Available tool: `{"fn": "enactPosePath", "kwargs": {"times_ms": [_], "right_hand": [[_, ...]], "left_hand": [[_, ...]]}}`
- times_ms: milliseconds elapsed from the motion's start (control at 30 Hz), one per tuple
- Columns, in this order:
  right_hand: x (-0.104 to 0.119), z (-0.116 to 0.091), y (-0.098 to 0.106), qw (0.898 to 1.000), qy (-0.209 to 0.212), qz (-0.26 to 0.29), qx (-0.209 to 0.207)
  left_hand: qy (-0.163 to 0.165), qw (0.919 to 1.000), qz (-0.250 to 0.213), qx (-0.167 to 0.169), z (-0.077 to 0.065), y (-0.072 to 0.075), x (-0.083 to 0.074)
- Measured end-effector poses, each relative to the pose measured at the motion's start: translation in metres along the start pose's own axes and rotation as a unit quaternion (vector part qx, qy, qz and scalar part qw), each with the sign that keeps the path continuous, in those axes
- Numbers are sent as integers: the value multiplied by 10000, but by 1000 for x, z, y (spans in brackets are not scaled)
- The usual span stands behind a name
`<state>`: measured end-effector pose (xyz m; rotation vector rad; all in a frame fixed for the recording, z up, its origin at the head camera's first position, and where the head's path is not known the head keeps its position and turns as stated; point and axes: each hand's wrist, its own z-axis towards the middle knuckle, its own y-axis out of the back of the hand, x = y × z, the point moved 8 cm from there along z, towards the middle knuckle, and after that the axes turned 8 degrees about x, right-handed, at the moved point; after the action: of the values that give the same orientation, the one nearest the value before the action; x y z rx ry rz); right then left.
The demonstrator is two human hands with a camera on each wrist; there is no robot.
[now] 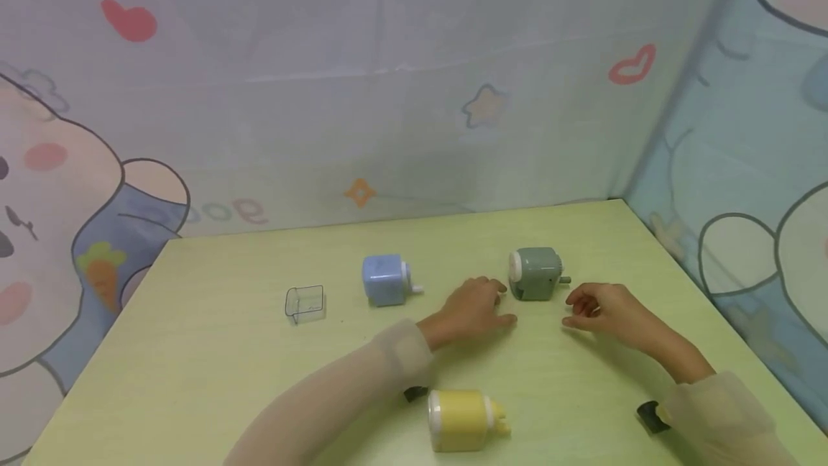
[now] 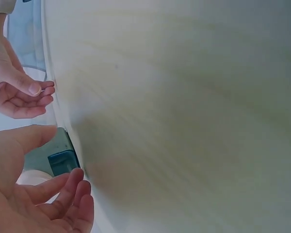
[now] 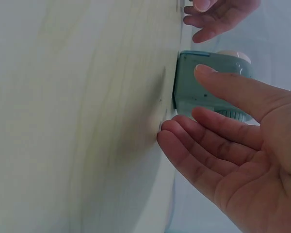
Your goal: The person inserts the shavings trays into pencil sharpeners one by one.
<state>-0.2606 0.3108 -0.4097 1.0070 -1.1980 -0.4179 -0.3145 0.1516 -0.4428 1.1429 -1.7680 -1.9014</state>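
Near edge: a yellow pencil sharpener (image 1: pixel 459 421) sits on the pale yellow-green table (image 1: pixel 194 351), white at its left end, with a white collar and yellow prongs at its right.
Sleeves: both pale and thin; the left sleeve (image 1: pixel 349 387) passes beside the yellow pencil sharpener, the right sleeve (image 1: pixel 724 416) lies toward the table's right edge.
Right hand (image 1: pixel 608 313): holds nothing; fingers gently bent, thumb apart from them, just beside the crank side of the green sharpener.
Left hand (image 1: pixel 471 311): empty too, fingers loosely curved and thumb held away, just beside the green sharpener's pale face.
Clear box (image 1: pixel 304 300): small, see-through, dark along its edges, on the left of the table.
Blue sharpener (image 1: pixel 384 280): rounded body, white collar and white handle pointing right, between the clear box and the left hand.
Green sharpener (image 1: pixel 537 275): a hand-crank model standing upright toward the back of the table, between the two hands; glossy grey-green body with rounded upper edges, white disc (image 1: pixel 514 266) on the left face, short dark crank (image 1: pixel 565 280) on the right.
Finer detail: the right wrist view shows a ridged wheel (image 3: pixel 231 115); the left wrist view, a darker teal panel (image 2: pixel 63 162).
Backdrop (image 1: pixel 310 142): cartoon cloth with hearts, a star and a carrot.
Writing: faint letters (image 1: pixel 251 211) low on the cloth, a reversed "g" and two "o"s; the rest is blurred.
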Motion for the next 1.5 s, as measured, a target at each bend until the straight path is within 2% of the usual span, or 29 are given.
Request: {"fn": "enactPosePath", "kwargs": {"times_ms": [233, 500, 800, 1100, 1500], "right_hand": [[18, 4, -8, 9991, 368, -29, 200], [34, 7, -22, 9965, 650, 131, 509], [53, 19, -33, 9931, 835, 250, 785], [71, 35, -45, 9880, 1189, 281, 944], [84, 59, -59, 9850, 1318, 218, 1093]], "left_hand": [[-75, 9997, 228, 56, -10, 2, 1], [-47, 9996, 36, 261, -28, -2, 5], [-182, 9994, 3, 279, -44, 0, 12], [-70, 9994, 101, 336, -70, 6, 30], [18, 9997, -56, 255, -106, 20, 49]]}}
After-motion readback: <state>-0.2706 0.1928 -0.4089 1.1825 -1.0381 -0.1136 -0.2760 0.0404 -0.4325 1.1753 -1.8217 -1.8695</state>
